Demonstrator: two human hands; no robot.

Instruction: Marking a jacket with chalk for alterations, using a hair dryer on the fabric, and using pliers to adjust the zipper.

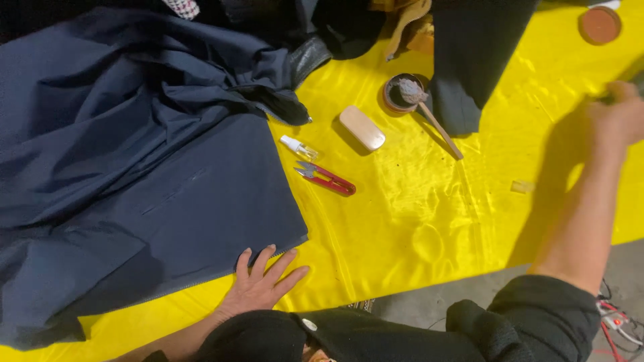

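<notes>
My left hand [258,281] lies flat with fingers spread on the near edge of a dark navy garment [134,174] spread over a yellow cloth-covered table [416,214]. My right hand [617,117] reaches far to the right edge of the view, blurred, its fingers curled around something dark that I cannot make out. Between the hands lie red-handled thread snips [325,177], a small clear bottle with a white cap [298,147] and a pale wooden block [362,127].
A small dark bowl [400,94] with a wooden-handled brush [436,121] sits at the back centre. Black fabric [469,53] drapes behind it. A round brown tin [599,25] stands at the far right corner. Grey floor and red cables [620,322] show below the table edge.
</notes>
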